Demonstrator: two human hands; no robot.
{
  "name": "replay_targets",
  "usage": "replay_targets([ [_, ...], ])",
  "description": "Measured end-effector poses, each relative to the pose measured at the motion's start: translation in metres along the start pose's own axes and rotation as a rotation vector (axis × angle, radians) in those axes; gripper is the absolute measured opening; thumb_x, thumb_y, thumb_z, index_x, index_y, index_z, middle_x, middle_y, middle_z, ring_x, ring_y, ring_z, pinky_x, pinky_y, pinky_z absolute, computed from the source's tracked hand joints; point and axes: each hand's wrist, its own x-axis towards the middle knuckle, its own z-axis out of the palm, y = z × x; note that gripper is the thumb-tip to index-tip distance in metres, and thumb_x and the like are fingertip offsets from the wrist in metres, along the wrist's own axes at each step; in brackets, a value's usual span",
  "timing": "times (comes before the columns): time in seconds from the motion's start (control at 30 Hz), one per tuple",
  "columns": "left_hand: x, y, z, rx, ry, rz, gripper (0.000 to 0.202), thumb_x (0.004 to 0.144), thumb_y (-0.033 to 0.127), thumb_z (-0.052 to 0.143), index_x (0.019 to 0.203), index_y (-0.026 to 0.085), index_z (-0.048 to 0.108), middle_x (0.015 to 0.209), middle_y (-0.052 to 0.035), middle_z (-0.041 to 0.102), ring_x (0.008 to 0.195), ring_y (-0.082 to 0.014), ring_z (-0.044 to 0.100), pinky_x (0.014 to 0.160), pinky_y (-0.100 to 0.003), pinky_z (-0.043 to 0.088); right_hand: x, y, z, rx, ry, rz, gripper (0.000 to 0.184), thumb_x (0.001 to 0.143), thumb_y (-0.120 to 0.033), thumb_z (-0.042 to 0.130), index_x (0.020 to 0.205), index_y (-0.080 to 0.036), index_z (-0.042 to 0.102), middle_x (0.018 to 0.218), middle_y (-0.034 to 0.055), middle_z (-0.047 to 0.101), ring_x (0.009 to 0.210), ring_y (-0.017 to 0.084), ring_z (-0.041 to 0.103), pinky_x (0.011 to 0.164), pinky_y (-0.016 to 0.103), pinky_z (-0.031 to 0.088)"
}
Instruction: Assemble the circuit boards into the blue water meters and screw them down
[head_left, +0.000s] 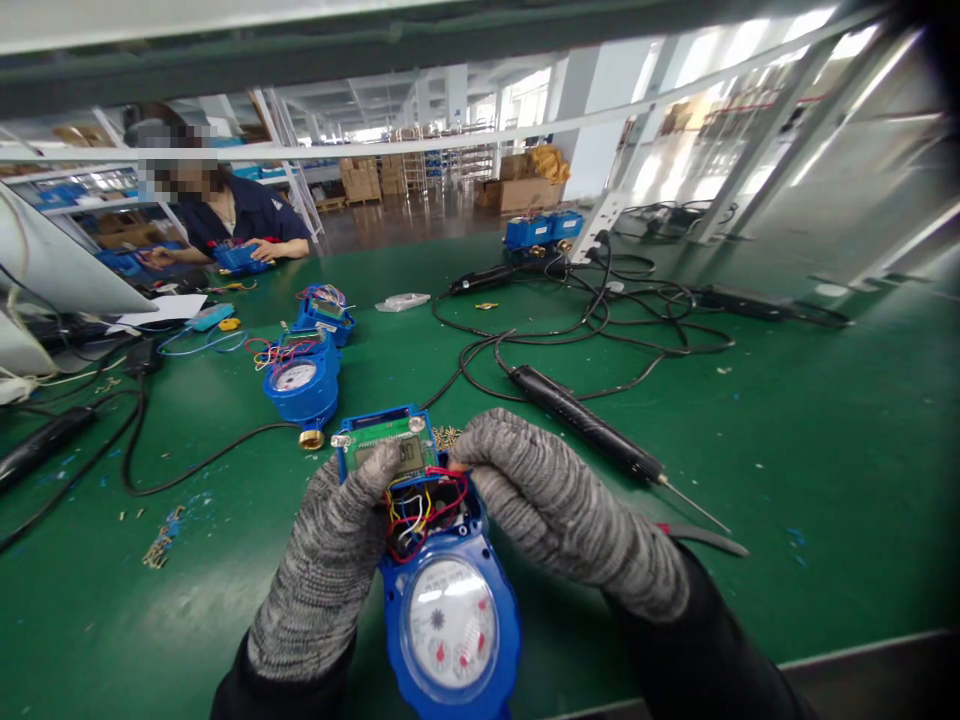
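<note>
A blue water meter [452,620] lies in front of me, its round dial facing up. Its upper housing is open, with red, yellow, white and black wires [412,512] showing inside. My gloved left hand [341,540] grips the green circuit board with a small display [409,455], thumb on its face, tilted up above the housing. My gloved right hand [525,490] is closed at the housing's upper right corner, beside a red wire; its fingertips seem pinched, and what they hold is hidden. Small brass screws [448,438] lie in a pile just behind.
A black electric screwdriver [585,425] with a long bit lies at right, cables looping behind it. More opened meters [304,380] stand at left. Loose screws [161,540] lie front left. Across the bench a person [232,215] handles another blue meter. A power strip [600,225] stands at the back.
</note>
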Motion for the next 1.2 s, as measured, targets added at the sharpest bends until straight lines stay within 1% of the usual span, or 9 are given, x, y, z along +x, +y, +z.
replay_targets([
  [0.1,0.000,0.001,0.001,-0.010,0.008,-0.002,0.010,0.072,0.026,0.074,0.078,0.018,0.074,0.082,-0.0007,0.075,0.071,-0.0146,0.068,0.074,-0.026,0.057,0.001,0.002,-0.005,0.132,-0.010,0.072,0.020,0.089,-0.018,0.055,0.109,-0.018,0.057,0.102,0.0065,0.062,0.097,0.019,0.059,0.087,0.033,0.051],
  [0.17,-0.001,0.001,0.001,0.006,0.003,-0.006,0.010,0.073,0.026,0.073,0.080,0.019,0.074,0.083,-0.0009,0.075,0.072,-0.0145,0.068,0.075,-0.026,0.057,0.001,0.003,-0.005,0.173,-0.009,0.089,0.018,0.087,-0.019,0.059,0.105,-0.019,0.058,0.100,0.0047,0.062,0.095,0.018,0.059,0.085,0.032,0.050],
  [0.3,-0.003,0.000,0.000,0.020,-0.009,-0.004,0.015,0.073,0.027,0.073,0.086,0.018,0.074,0.090,-0.0024,0.075,0.080,-0.0178,0.069,0.085,-0.032,0.055,0.002,0.002,-0.003,0.197,0.028,0.077,0.011,0.087,-0.017,0.059,0.098,-0.019,0.059,0.094,0.0023,0.062,0.091,0.016,0.058,0.083,0.030,0.049],
  [0.43,-0.003,0.001,0.001,0.047,-0.021,0.010,0.019,0.072,0.029,0.074,0.086,0.016,0.073,0.091,-0.0047,0.075,0.083,-0.0209,0.070,0.086,-0.035,0.055,0.002,0.002,-0.003,0.189,0.029,0.083,0.009,0.086,-0.016,0.059,0.095,-0.019,0.059,0.090,0.0019,0.061,0.086,0.015,0.057,0.079,0.030,0.048],
  [0.6,-0.003,0.002,0.002,0.046,-0.019,-0.002,0.018,0.073,0.028,0.074,0.085,0.016,0.073,0.092,-0.0050,0.075,0.085,-0.0219,0.070,0.088,-0.037,0.054,0.003,0.002,-0.003,0.097,-0.023,0.075,0.006,0.086,-0.015,0.056,0.091,-0.018,0.057,0.087,0.0024,0.060,0.083,0.016,0.056,0.077,0.032,0.047],
  [0.73,-0.004,-0.001,0.000,0.045,-0.007,0.001,0.019,0.072,0.028,0.075,0.086,0.016,0.072,0.093,-0.0052,0.075,0.086,-0.0223,0.070,0.089,-0.037,0.054,0.002,0.000,-0.001,-0.051,-0.056,0.030,0.007,0.089,-0.017,0.051,0.092,-0.017,0.057,0.086,0.0039,0.059,0.082,0.017,0.055,0.078,0.033,0.047],
  [0.97,-0.004,-0.001,0.002,0.062,-0.035,0.012,0.021,0.074,0.029,0.073,0.091,0.016,0.072,0.093,-0.0048,0.075,0.081,-0.0202,0.070,0.083,-0.034,0.055,-0.002,-0.001,0.009,-0.229,0.034,-0.091,0.013,0.087,-0.018,0.050,0.096,-0.013,0.058,0.089,0.0105,0.064,0.084,0.023,0.059,0.082,0.040,0.052],
  [1.1,-0.003,0.003,0.004,0.013,0.007,0.009,0.015,0.068,0.027,0.077,0.079,0.017,0.074,0.082,-0.0012,0.075,0.071,-0.0158,0.068,0.072,-0.027,0.057,0.000,-0.002,0.006,-0.115,0.049,-0.070,0.012,0.089,-0.017,0.049,0.098,-0.016,0.057,0.090,0.0076,0.064,0.085,0.020,0.060,0.082,0.036,0.052],
  [1.2,-0.002,0.004,0.002,-0.013,0.065,0.006,0.014,0.065,0.027,0.079,0.074,0.019,0.073,0.078,0.0007,0.075,0.071,-0.0156,0.068,0.074,-0.027,0.057,0.001,0.000,-0.001,0.059,-0.010,0.008,0.013,0.090,-0.017,0.052,0.102,-0.018,0.057,0.095,0.0057,0.063,0.091,0.018,0.060,0.082,0.033,0.051],
])
